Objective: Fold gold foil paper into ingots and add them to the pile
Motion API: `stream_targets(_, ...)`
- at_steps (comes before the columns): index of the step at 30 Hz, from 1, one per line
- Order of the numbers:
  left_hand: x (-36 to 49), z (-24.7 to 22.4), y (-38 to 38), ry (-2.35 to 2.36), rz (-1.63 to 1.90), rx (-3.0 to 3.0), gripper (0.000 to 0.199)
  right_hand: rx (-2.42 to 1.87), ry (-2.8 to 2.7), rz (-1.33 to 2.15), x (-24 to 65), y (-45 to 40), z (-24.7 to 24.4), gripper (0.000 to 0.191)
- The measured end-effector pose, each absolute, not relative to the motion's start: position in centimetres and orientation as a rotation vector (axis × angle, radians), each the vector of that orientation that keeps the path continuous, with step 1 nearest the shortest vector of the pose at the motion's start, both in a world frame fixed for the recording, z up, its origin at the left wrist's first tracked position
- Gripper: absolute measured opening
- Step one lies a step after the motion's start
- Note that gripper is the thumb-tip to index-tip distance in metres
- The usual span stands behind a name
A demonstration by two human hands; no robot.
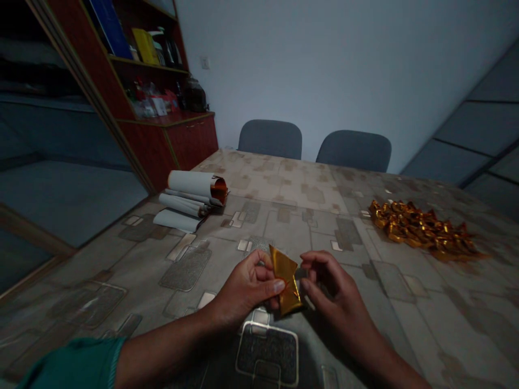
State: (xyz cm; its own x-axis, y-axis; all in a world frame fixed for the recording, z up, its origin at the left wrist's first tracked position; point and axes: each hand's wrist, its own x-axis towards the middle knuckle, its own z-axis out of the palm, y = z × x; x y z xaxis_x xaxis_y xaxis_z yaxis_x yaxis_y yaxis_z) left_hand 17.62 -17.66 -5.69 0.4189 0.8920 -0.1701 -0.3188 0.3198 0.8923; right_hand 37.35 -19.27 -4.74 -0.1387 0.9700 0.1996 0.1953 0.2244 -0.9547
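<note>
Between the hands (338, 286), the left (246, 282) pinches gold foil (284, 266).

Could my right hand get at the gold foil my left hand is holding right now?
Probably yes: your right hand is open just beside the gold foil, with nothing visible between them. Your left hand pinches the foil from the left, leaving its right edge free.
</note>
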Motion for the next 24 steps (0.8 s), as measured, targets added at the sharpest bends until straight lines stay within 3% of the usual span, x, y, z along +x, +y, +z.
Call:
stream_targets(3, 17.7, -5.7, -17.4, 0.803, 1.027, 0.955, 0.047, -1.06, -1.371, 1.42, 37.1, -19.3, -5.3, 0.034)
stream_targets(6, 17.9, -5.8, -17.4, 0.857, 1.117, 0.964, 0.043, -0.991, -1.34, 1.568, 36.6, -19.7, -5.6, 0.047)
stream_targets(24, 18.3, -6.6, -18.7, 0.939, 1.091, 1.025, 0.033, -0.99, -1.113, 1.45, 35.0, -20.0, -6.1, 0.025)
